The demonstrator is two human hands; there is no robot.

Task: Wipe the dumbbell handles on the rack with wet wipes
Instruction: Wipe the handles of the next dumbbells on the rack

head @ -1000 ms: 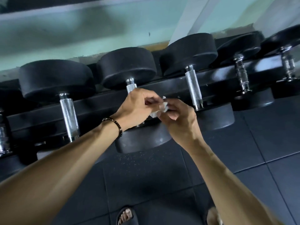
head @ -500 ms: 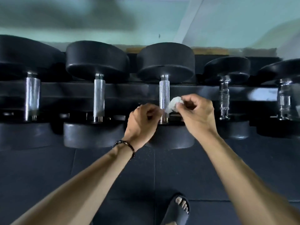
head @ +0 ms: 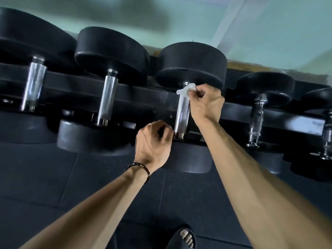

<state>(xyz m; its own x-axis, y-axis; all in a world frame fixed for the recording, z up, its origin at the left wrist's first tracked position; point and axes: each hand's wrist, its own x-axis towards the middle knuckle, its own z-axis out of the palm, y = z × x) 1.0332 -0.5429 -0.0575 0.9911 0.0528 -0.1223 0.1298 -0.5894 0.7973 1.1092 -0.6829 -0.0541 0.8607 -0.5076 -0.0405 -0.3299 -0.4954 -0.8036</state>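
The right hand pinches a crumpled wet wipe against the top of the dumbbell handle, the wipe at its 10 o'clock. The left hand, fingers curled and holding nothing, sits at the handle's 7 o'clock, beside its lower collar on the rack.

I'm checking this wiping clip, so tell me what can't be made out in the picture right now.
- Head view: the left hand is curled; its own fingers hide whether it holds anything.
- The wet wipe is partly hidden under the right hand, and how much of the dumbbell handle it wraps is unclear.
- The far-right dumbbells are blurred and cut off by the frame edge.
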